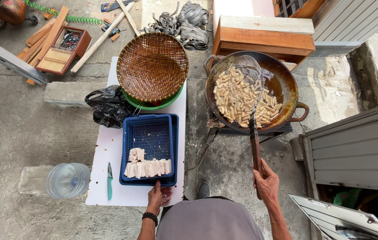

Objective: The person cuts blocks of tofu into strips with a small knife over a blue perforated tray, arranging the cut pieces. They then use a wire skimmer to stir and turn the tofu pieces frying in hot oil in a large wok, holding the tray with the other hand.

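My right hand point(266, 181) grips the long wooden handle of a wire skimmer point(244, 82), whose mesh head rests in a big dark wok point(292, 84) of oil full of pale frying strips point(242, 100). My left hand point(159, 196) rests on the near edge of the white table point(109, 151), fingers touching the front rim of a blue plastic basket point(149, 133). Raw pale strips point(146, 165) lie in rows at the basket's near end.
A woven bamboo basket point(152, 66) sits on a green bowl behind the blue basket. A black plastic bag point(109, 106) and a green-handled knife point(109, 182) lie on the table. A clear water jug point(66, 180) is on the ground left; wood scraps behind; metal cabinet right.
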`<act>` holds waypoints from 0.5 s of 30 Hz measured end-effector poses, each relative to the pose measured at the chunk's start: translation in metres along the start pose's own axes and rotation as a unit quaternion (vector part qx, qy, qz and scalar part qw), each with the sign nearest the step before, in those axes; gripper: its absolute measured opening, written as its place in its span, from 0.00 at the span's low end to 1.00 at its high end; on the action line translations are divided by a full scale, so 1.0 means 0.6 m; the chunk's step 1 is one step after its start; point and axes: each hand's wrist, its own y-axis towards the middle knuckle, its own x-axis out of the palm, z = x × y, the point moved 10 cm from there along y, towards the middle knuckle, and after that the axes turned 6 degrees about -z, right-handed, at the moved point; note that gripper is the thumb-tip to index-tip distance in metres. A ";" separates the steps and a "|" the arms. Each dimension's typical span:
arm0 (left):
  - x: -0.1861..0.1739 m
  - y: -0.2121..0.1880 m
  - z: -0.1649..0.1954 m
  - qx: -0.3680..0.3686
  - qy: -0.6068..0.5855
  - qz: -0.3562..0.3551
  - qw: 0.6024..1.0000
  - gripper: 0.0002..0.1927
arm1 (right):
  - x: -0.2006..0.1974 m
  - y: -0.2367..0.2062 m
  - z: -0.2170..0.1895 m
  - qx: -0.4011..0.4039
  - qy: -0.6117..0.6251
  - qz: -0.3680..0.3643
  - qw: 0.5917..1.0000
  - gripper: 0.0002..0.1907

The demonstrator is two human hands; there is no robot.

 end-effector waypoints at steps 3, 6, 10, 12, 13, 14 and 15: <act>0.002 0.000 0.000 0.001 0.000 -0.006 1.000 0.38 | -0.004 -0.006 -0.007 -0.020 -0.061 0.035 0.997 0.29; 0.002 0.000 0.003 0.008 -0.001 -0.001 1.000 0.36 | -0.008 -0.014 -0.025 -0.057 -0.107 0.072 0.990 0.31; 0.001 0.001 0.001 0.000 0.002 -0.001 1.000 0.36 | -0.002 -0.011 -0.013 -0.021 -0.040 0.050 0.998 0.31; 0.000 0.001 0.002 0.001 0.004 0.000 1.000 0.34 | 0.001 -0.005 -0.010 -0.012 -0.024 0.038 0.999 0.31; -0.001 0.001 0.002 0.001 0.006 0.000 1.000 0.35 | 0.002 -0.001 -0.009 -0.008 -0.028 0.035 0.999 0.31; 0.000 0.001 0.003 0.002 0.006 -0.001 1.000 0.35 | 0.003 0.005 -0.008 -0.006 -0.031 0.032 0.999 0.31; -0.001 0.001 0.003 0.003 0.007 -0.001 1.000 0.35 | 0.008 0.010 -0.007 -0.008 -0.005 0.018 1.000 0.30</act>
